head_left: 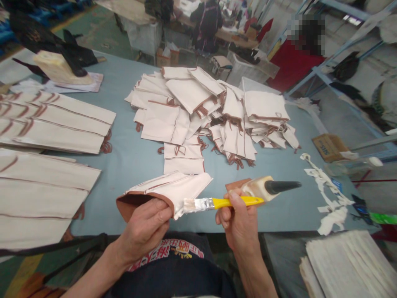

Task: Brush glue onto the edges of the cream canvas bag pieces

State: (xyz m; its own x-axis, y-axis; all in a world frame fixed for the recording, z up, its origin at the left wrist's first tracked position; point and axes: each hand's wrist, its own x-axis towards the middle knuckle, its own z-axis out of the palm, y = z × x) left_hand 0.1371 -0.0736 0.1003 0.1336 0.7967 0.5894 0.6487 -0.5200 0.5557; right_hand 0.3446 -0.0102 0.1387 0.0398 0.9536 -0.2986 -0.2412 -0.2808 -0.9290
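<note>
My left hand (145, 225) pinches the rim of a cream fabric pouch (182, 184) with a brown lining, its mouth facing left. The fingers are partly inside the opening. In my right hand (238, 215) is a paintbrush (221, 203) with a yellow handle. White stuff coats its pale bristles and metal band. The bristle tip lies at the pouch's right edge; whether it touches, I cannot tell. Just beyond my right hand is a cream container with a black cone-shaped nozzle (282, 187), next to a small brown piece (237, 185).
A heap of similar cream fabric pieces (182, 91) lies mid-table. Stacked cream panels with brown trim (62, 120) cover the left side. Fabric scraps (328, 198) and a small cardboard box (328, 147) are at right. A folded cloth stack (350, 265) sits at lower right.
</note>
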